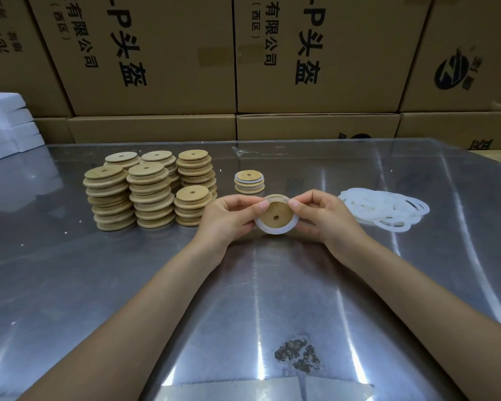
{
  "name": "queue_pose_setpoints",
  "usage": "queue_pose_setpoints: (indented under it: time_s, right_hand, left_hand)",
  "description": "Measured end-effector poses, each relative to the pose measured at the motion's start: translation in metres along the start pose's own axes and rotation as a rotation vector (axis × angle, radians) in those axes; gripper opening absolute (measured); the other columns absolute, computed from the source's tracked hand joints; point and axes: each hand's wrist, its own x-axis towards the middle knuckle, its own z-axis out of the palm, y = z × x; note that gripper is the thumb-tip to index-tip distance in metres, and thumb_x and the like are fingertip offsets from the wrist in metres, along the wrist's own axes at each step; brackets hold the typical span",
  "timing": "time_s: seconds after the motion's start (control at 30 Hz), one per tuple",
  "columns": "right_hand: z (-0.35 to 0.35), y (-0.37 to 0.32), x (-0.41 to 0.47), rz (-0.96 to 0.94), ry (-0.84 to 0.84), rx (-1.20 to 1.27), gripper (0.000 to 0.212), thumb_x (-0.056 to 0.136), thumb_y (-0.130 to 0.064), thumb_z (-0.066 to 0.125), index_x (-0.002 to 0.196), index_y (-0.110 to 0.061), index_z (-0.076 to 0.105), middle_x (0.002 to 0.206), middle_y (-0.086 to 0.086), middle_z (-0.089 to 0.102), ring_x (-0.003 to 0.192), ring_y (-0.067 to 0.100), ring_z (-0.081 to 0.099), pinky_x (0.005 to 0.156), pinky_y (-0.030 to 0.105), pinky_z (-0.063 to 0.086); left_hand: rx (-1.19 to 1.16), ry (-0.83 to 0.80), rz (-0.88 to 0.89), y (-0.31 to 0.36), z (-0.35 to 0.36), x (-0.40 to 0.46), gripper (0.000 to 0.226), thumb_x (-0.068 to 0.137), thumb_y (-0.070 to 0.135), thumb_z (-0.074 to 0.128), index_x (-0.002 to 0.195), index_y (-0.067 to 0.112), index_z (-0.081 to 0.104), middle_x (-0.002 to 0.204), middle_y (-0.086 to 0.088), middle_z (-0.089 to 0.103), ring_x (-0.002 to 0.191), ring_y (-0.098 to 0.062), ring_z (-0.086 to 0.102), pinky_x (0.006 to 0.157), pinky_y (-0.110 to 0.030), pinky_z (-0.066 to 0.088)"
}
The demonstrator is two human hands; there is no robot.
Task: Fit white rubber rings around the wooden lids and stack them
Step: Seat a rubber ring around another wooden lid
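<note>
A round wooden lid (276,216) with a small centre hole is held above the table, tilted toward me, with a white rubber ring (275,230) around its lower edge. My left hand (229,217) grips its left side, thumb pinching the ring at the top. My right hand (323,217) grips the right side the same way. Behind them stands a short stack of ringed lids (249,182). Several stacks of bare wooden lids (148,189) stand at the left. A loose pile of white rings (383,209) lies at the right.
The metal table (99,285) is shiny, with a worn rusty patch (297,355) near the front. Cardboard boxes (243,68) form a wall behind the table. White foam blocks (9,125) sit at the far left corner.
</note>
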Motion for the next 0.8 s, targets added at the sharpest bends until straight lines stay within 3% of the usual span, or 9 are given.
queue_pose_setpoints:
  time_s: [0.23, 0.37, 0.5, 0.6, 0.8]
  right_hand:
    - [-0.004, 0.0, -0.001, -0.002, -0.016, -0.08, 0.011, 0.085, -0.01, 0.067, 0.078, -0.01, 0.059, 0.081, 0.007, 0.071, 0.075, 0.015, 0.07, 0.078, 0.032, 0.059]
    - [-0.002, -0.001, -0.001, -0.016, -0.008, -0.058, 0.013, 0.086, -0.003, 0.065, 0.076, -0.007, 0.057, 0.073, 0.009, 0.069, 0.068, 0.014, 0.068, 0.066, 0.029, 0.06]
    - [-0.003, -0.001, -0.001, 0.016, -0.001, -0.049, 0.014, 0.088, -0.007, 0.063, 0.076, -0.009, 0.057, 0.065, 0.002, 0.068, 0.065, 0.009, 0.067, 0.059, 0.018, 0.055]
    - [-0.004, -0.002, -0.002, 0.011, -0.008, 0.007, 0.011, 0.088, -0.008, 0.063, 0.078, -0.008, 0.058, 0.067, 0.001, 0.069, 0.065, 0.007, 0.067, 0.057, 0.017, 0.053]
    - [0.0, 0.0, -0.001, -0.129, 0.03, -0.092, 0.01, 0.086, -0.018, 0.068, 0.079, -0.02, 0.062, 0.07, -0.009, 0.072, 0.068, 0.001, 0.067, 0.059, 0.018, 0.054]
  left_hand:
    - [0.274, 0.002, 0.114, 0.002, -0.009, 0.006, 0.014, 0.075, 0.013, 0.078, 0.08, 0.017, 0.065, 0.079, 0.001, 0.072, 0.07, -0.007, 0.065, 0.064, -0.018, 0.054]
    - [0.528, -0.001, 0.208, 0.002, -0.011, 0.009, 0.034, 0.069, 0.01, 0.083, 0.092, 0.014, 0.058, 0.089, -0.004, 0.07, 0.078, -0.007, 0.065, 0.071, -0.021, 0.052]
    - [0.36, -0.054, 0.094, 0.0, -0.012, 0.008, 0.033, 0.074, 0.004, 0.077, 0.105, 0.004, 0.065, 0.091, -0.01, 0.072, 0.076, -0.011, 0.067, 0.074, -0.024, 0.056]
    - [0.205, -0.046, 0.009, -0.001, -0.009, 0.006, 0.025, 0.077, 0.0, 0.074, 0.099, 0.005, 0.063, 0.083, -0.005, 0.069, 0.069, -0.009, 0.067, 0.067, -0.022, 0.057]
    - [0.169, -0.056, 0.052, -0.004, -0.007, 0.004, 0.02, 0.079, 0.003, 0.072, 0.087, 0.012, 0.056, 0.087, -0.004, 0.065, 0.071, -0.008, 0.063, 0.06, -0.019, 0.054]
